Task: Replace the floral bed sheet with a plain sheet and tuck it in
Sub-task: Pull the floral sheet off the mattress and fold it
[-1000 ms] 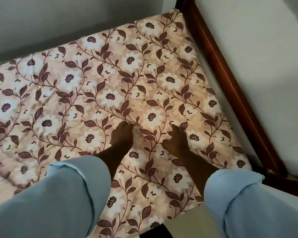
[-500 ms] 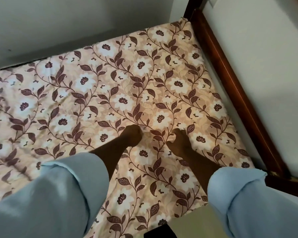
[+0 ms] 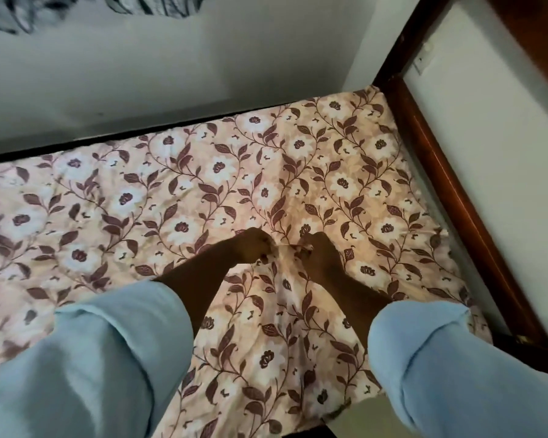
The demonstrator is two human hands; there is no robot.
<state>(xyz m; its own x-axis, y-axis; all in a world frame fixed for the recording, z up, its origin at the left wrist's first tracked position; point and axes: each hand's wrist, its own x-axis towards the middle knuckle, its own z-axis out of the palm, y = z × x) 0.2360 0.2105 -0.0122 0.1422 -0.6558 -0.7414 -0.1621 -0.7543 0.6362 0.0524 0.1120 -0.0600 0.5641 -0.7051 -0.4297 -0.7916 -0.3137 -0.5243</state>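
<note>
**Both hands pinching the floral sheet near the bed's right edge**

Noted floral bed sheet [image 3: 203, 184] spread over the whole bed, cream with brown vines and white blooms. Traced it to the far edge along the wall [image 3: 171, 74] and to the right edge beside the dark wooden bed frame [image 3: 450, 184]. Saw it rumpled rather than taut, with creases running from the near edge up toward the middle.

Found left hand [image 3: 253, 248] and right hand [image 3: 318, 251] down on the sheet, close together but not touching. Placed them nearer the right edge than the left, roughly midway between the far and near edges.

Marked the fingers of each hand curled inward and turned toward the other hand, clamped on a small raised ridge [image 3: 282, 245] of the floral cloth lying between them. Cannot make out the fingertips cleanly through the blur. Probably a pinch between thumb and fingers on both sides, not a full fist.

Logged both forearms bare, coming out of rolled pale blue sleeves. Put the left sleeve [image 3: 92, 358] over the near left part of the bed and the right sleeve [image 3: 456, 374] over the near right corner.

Spotted a strip of striped grey cloth [image 3: 159, 3] at the very top of the view, up against the wall and well apart from the bed.
</note>
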